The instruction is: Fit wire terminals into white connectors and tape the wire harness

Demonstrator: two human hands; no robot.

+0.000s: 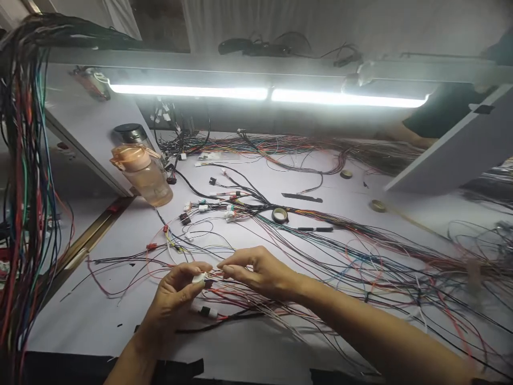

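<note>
Near the front of the white table, my left hand (176, 291) pinches a small white connector (199, 278) between thumb and fingers. Thin wires run out of its right side. Just to the right, my right hand (260, 272) has thumb and fingertips closed together on a thin wire (218, 277) close to the connector; the exact grip is partly hidden. Below the hands lies another white plug with a black band (208, 312), joined to red and black wires. Loose red and pale wires (256, 299) pass under my right hand.
A wiring harness (268, 206) with several connectors spreads across the middle. Around it are a tape roll (280, 215), a dark knife-like tool (302, 198) and a peach-lidded bottle (144, 174). Wire bundles (24, 176) hang at left. Lit tubes (188, 92) cross above. Another person's arm (409, 133) shows behind.
</note>
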